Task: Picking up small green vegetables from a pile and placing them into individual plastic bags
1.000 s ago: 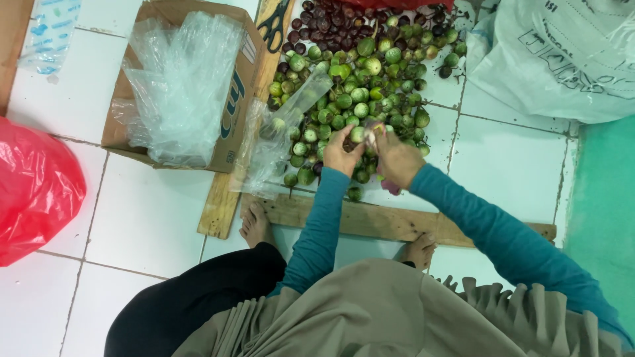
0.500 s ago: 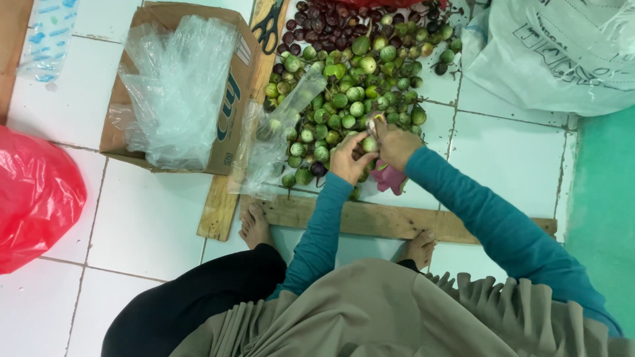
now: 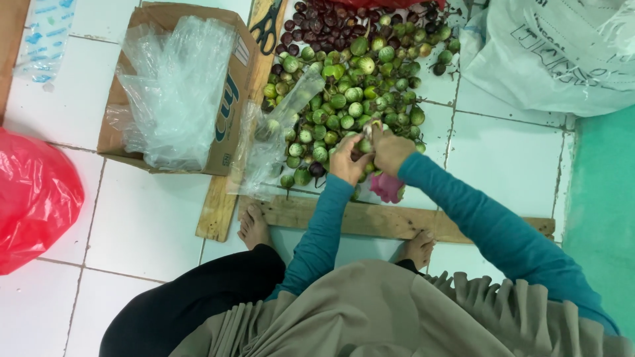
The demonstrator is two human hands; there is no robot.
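A heap of small round green fruits lies on the white tiled floor, with dark purple ones at its far end. My left hand and my right hand meet at the heap's near edge. Both close on one green fruit between them. A pale sliver pokes up from the right hand's fingers; I cannot tell what it is. A pink thing lies under my right wrist. A clear plastic bag holding a few fruits lies just left of my hands.
A cardboard box filled with clear bags stands at the left, a red plastic bag farther left. A white sack is at the top right. Scissors lie on a plank. A wooden board lies between my bare feet.
Both hands have stayed together at the near edge of the heap, shifting only slightly while working the fruit between them.
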